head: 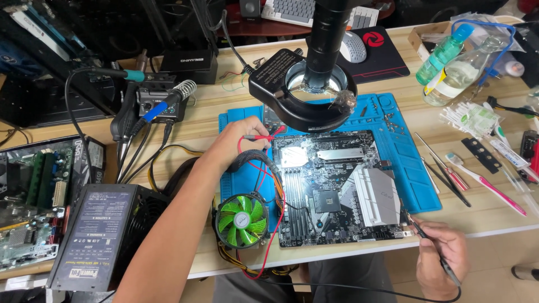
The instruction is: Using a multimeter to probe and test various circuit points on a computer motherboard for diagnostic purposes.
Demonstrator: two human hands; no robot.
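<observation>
Probing step: left hand (238, 140) pinches red probe (264, 137) at motherboard (331, 188); right hand (441, 255) grips black probe (418, 230) at edge. Next contact likely needs steady tips.

Light wooden workbench (483, 216), bright ring lamp (303, 90), dark cluttered background

Matt blue rubbery mat (412, 168), wooden table (213, 120)

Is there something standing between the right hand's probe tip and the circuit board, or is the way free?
Nothing visible stands between them. The right hand holds a black probe whose tip sits right at the lower right edge of the circuit board. The ring light hangs above the board's far side, well away from the tip.
</observation>
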